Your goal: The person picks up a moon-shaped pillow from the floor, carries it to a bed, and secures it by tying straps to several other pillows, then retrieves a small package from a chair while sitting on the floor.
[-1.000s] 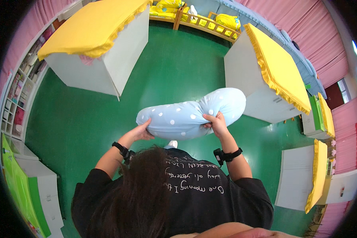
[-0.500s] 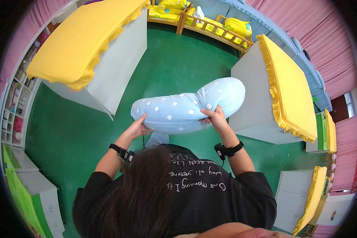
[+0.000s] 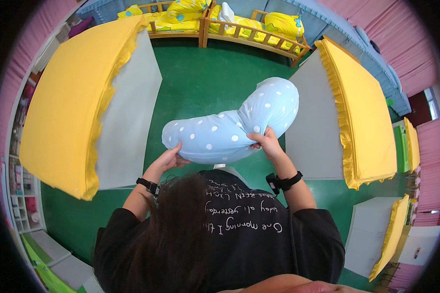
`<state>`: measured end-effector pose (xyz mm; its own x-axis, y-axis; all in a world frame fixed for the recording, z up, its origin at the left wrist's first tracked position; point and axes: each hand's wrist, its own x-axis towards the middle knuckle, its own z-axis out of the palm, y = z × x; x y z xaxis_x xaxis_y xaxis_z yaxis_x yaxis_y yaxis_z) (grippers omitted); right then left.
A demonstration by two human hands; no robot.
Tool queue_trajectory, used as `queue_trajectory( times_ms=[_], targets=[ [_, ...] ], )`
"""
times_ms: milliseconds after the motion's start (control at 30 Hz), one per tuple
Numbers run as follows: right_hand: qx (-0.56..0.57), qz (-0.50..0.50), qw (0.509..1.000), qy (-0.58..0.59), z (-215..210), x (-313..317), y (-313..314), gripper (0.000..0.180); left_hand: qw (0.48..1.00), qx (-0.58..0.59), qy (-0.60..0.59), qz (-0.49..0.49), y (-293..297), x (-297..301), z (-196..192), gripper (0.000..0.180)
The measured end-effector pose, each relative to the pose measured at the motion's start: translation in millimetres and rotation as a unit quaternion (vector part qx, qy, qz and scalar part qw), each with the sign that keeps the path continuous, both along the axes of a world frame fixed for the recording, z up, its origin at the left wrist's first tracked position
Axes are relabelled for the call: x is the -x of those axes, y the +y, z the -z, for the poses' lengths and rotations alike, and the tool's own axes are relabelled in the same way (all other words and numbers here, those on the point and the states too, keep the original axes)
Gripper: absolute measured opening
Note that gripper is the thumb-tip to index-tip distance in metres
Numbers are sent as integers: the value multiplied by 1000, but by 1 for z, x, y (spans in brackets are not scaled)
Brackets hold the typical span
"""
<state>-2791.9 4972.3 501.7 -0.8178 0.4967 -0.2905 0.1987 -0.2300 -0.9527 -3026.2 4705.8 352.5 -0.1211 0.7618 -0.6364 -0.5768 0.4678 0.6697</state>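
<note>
A plump, light blue bedding bundle (image 3: 210,134) with white dots is held in front of my chest. Its right part bends up and away from me, with a deep crease where the two lobes meet. My left hand (image 3: 173,158) grips the lower left end, thumb on top and fingers underneath. At the crease, my right hand (image 3: 266,141) pinches the fabric between thumb and fingers. The underside of the bundle is hidden.
On both sides stand grey-white units with ruffled yellow covers, one left (image 3: 68,107) and one right (image 3: 359,112). Wooden cots (image 3: 254,41) with yellow bedding line the far side. Green floor (image 3: 200,78) lies between them. Shelves (image 3: 27,195) run along the left wall.
The bundle's right lobe has tipped further up and away, while both hands keep their hold. The view has shifted, so the covered units and cots appear in different places.
</note>
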Motion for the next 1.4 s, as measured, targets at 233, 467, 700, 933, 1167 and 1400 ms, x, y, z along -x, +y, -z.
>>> queue_trajectory(
  times_ms=[233, 467, 700, 933, 1167, 1400],
  targets=[
    [27, -9, 1000, 0, 31, 105, 171, 17, 998, 58, 13, 24, 158, 103, 12, 79],
    [68, 25, 997, 11, 37, 192, 325, 15, 994, 88, 69, 20, 310, 206, -11, 79],
    [55, 80, 995, 18, 19, 292, 447, 6, 995, 82, 13, 47, 443, 312, -5, 77],
    [34, 105, 994, -11, 19, 404, 612, 6, 990, 93, 28, 100, 629, 447, 0, 79],
    [26, 141, 990, -3, 21, 449, 761, 18, 985, 68, 45, 150, 821, 534, -17, 76],
    [25, 179, 984, -5, 23, 465, 947, 24, 975, 58, 17, 216, 1017, 559, -21, 70]
  ],
)
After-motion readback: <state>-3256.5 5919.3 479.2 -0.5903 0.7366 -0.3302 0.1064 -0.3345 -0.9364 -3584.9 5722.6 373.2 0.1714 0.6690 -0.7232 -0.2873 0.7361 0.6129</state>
